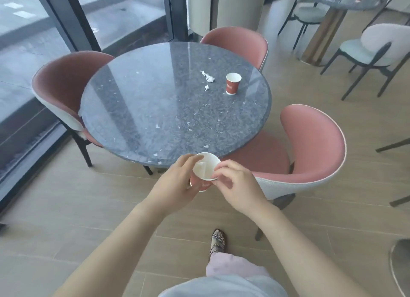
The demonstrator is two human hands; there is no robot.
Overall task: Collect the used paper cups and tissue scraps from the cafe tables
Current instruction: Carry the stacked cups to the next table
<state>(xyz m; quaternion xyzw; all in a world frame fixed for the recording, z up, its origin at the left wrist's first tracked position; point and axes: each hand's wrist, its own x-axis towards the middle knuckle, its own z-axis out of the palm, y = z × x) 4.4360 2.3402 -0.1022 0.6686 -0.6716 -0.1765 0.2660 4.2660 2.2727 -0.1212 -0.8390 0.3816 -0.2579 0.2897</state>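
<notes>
Your left hand (175,181) wraps its fingers (190,160) around the held paper cup (205,168), just off the near edge of the tabletop (155,97), with a wad of tissue (202,164) lying inside it. Your right hand (237,183) has its fingers (221,170) bunched at the cup's rim, on the side opposite your left thumb; whether they pinch the rim, a scrap or nothing cannot be told from here. This looks like the step of using that cup as the bin for scraps. Judged from how things lie, the job at this tabletop is about half done. The second cup (232,83) stands upright well beyond your right fingers, and a cluster of tissue scraps (207,77) lies just beside it, on the side nearer your left hand. A few small flecks (158,126) lie between that cluster and your fingers. The next move likely calls for a long reach with the right hand across the stone while the left holds the cup level. The pink chair (310,145) beside your right hand crowds that approach, so you may need to lean in. The thin scraps will probably need a fingertip pinch against the slick surface.
</notes>
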